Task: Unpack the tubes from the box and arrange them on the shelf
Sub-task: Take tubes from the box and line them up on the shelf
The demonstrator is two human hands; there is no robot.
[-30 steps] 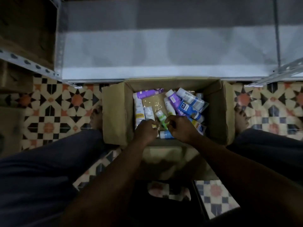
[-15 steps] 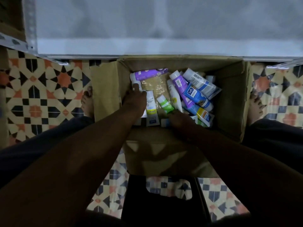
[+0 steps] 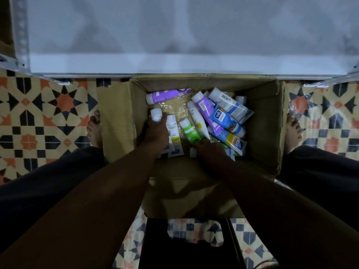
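Colourful tubes (image 3: 223, 119) lie jumbled in the open cardboard box (image 3: 260, 123) — at the white shelf (image 3: 174, 35) front.

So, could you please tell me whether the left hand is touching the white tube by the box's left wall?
Touching. The head view shows the left hand curled over the white tube, with its fingers meeting the cap on both sides.

Left hand (image 3: 157, 133) grips and covers the body of a white-capped tube (image 3: 156, 114); only the cap shows. Right hand (image 3: 210, 151) hides the green tube (image 3: 189, 131)'s lower end, and its own fingertips are buried, grip indeterminate. Shelf (image 3: 174, 35) is cut by the upper edge. Most label print is illegible.
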